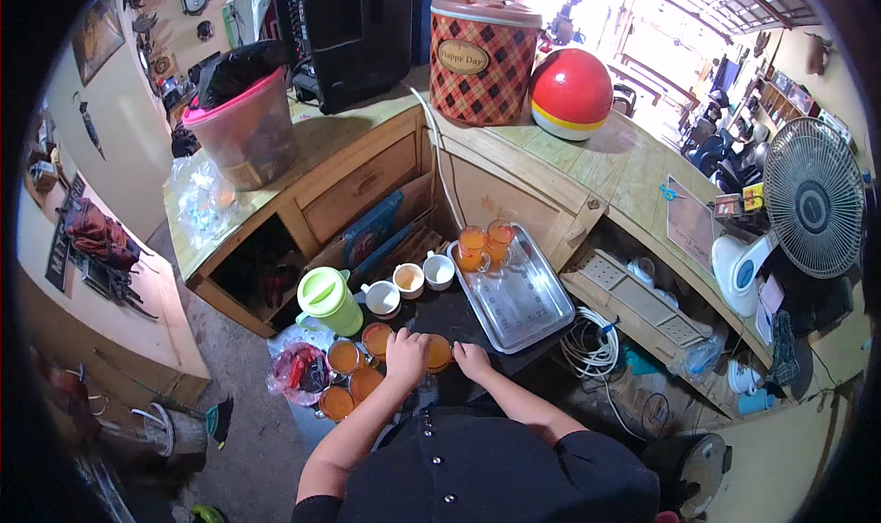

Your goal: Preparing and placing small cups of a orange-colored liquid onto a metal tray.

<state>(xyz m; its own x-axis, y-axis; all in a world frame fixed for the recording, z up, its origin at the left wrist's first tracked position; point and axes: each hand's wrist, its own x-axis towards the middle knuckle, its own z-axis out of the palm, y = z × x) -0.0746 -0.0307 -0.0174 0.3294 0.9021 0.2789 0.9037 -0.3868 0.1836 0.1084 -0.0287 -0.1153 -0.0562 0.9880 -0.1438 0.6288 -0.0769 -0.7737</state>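
A glass mug of orange drink [439,354] is between my hands, low over the dark table. My right hand [472,362] grips its handle side, while my left hand [407,359] curls around its left side, hiding that part. Left of my hands stand several more filled glass mugs [344,358], set close together. Two filled glass mugs [473,248] rest at the far end of a metal tray [526,310]. Three white cups [409,281] form a row beyond my hands; the middle one holds something pale brown. A light green lidded pitcher [330,303] stands left of them.
Beside the mugs lies a pink plastic bag [297,375] with dark and red contents. A wooden counter [482,134] wraps around, carrying a plaid canister [484,62], a red-and-white ball [571,93] and a fan [812,199]. Coiled white cable [592,344] hangs right of the tray.
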